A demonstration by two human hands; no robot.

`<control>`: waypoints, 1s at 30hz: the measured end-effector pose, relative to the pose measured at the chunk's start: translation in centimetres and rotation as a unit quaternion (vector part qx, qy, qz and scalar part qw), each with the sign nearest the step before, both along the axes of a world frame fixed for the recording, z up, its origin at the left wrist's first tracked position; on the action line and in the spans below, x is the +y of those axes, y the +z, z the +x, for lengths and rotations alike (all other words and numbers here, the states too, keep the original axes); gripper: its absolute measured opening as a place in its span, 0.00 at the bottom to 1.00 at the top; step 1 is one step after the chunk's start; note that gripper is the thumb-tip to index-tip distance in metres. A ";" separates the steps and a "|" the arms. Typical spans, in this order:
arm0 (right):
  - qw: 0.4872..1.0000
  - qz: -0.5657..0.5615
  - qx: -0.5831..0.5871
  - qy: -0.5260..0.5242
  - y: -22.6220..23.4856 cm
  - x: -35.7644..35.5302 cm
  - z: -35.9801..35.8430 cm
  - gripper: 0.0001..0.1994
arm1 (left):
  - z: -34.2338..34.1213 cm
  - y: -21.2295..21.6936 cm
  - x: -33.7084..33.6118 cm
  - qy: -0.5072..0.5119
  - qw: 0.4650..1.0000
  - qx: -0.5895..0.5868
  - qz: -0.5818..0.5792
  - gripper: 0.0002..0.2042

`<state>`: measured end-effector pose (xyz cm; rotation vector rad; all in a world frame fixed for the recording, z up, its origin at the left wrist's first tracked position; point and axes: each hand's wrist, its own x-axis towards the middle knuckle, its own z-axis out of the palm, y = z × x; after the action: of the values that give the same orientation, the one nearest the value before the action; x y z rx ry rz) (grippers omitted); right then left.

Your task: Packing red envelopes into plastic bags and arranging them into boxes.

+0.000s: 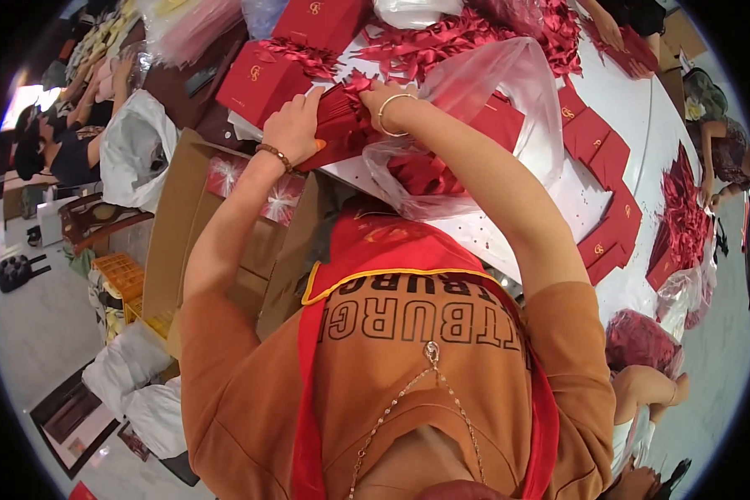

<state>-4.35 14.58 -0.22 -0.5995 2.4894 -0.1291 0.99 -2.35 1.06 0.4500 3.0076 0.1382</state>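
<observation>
A tight stack of red folded card pieces with ribbons, possibly gift bags, stands at the table edge in front of me. My left hand grips its left side, fingers over the top and thumb along the near face. At the stack's far right end my right hand is closed on the ribboned part; its fingertips are partly hidden. Next to my left hand stands a red box with a gold emblem. Under my right forearm lies a clear plastic bag with red ribboned pieces in it.
Below my left arm stands an open cardboard box containing red packages with white bows. Flat red pieces and a ribbon heap lie on the white table to the right. Other people work at left and right.
</observation>
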 end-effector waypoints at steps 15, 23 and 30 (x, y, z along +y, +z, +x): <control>0.977 0.053 0.194 0.068 3.1 -0.6 -1.4 0.15 | 0.0 0.8 -2.9 -0.001 1.000 0.015 0.025 0.21; 0.831 -0.554 0.051 0.004 9.5 3.9 -2.0 0.43 | 0.2 11.7 -8.8 0.009 0.889 -0.165 0.427 0.28; 0.788 -0.587 -0.153 0.103 10.2 1.1 3.0 0.59 | -0.3 17.0 -7.3 -0.028 0.889 -0.266 0.373 0.32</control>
<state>-1.31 15.71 9.99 -1.1830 1.7478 -1.6142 0.72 -9.66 18.07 0.4489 2.2929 1.2133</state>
